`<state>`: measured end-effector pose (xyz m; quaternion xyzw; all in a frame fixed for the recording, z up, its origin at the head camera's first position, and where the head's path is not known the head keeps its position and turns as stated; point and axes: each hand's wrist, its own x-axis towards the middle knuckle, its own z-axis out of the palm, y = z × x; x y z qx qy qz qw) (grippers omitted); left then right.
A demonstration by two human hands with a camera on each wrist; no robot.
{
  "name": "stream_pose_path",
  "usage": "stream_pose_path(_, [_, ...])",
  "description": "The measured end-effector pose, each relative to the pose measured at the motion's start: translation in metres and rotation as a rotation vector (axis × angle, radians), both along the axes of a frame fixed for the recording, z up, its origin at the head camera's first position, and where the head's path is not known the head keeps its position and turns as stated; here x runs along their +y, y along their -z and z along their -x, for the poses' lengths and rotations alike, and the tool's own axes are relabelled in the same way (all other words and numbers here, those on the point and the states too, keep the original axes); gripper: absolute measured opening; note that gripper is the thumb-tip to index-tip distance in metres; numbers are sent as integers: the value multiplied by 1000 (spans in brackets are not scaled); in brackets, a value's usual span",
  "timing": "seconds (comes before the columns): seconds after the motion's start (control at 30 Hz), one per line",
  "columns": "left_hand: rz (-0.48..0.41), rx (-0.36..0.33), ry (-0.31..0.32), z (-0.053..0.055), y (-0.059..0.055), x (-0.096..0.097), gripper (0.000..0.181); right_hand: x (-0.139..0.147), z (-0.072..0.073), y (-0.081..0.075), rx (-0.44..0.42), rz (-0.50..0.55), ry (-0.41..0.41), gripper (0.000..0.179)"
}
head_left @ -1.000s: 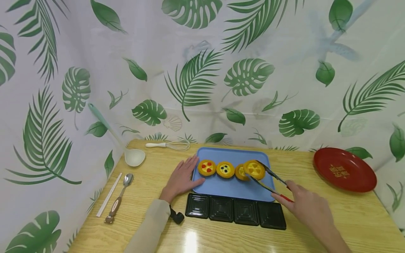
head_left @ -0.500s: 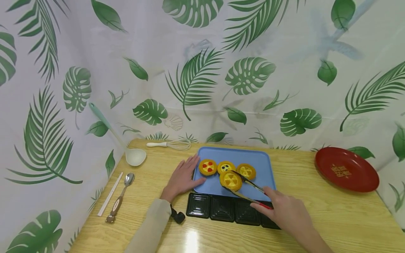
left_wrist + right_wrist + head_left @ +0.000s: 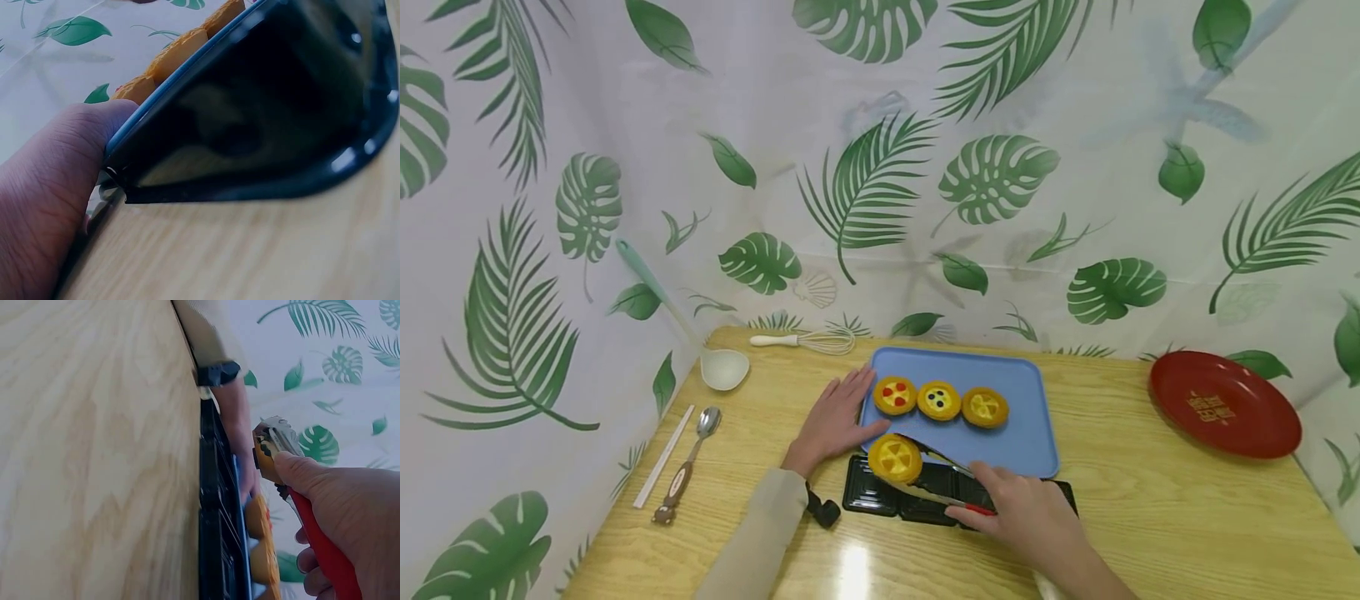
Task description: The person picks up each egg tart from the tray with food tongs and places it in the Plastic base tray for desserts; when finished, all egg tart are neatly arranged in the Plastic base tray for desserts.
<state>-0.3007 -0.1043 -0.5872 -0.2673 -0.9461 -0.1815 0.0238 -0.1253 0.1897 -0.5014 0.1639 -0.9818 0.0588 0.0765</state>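
R hand grips tongs, tips pinching a tart above black tray, prob. to avoid touching it; L hand, fingers straight, at edge of blue tray, prob. steadying; contact unclear.

yellow tart gripped by tongs, above black tray
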Motion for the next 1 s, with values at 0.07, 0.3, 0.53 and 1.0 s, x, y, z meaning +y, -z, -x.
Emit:
stream_pose_path(0.07, [-12, 3, 3, 0, -1, 0, 100, -6, 0, 2, 0, -18, -24, 60])
stream_pose_path(0.3, [13, -9, 1, 1, -1, 1, 100, -20, 2, 11, -12, -49, -58, 59])
stream_pose_path(0.53, [14, -14, -4, 2, -2, 0, 100, -27, 4, 15, -74, -58, -57, 55])
stream_pose_path(1.0, [36, -18, -11, 3, 0, 0, 100, -28, 5, 16, -71, -77, -33, 62])
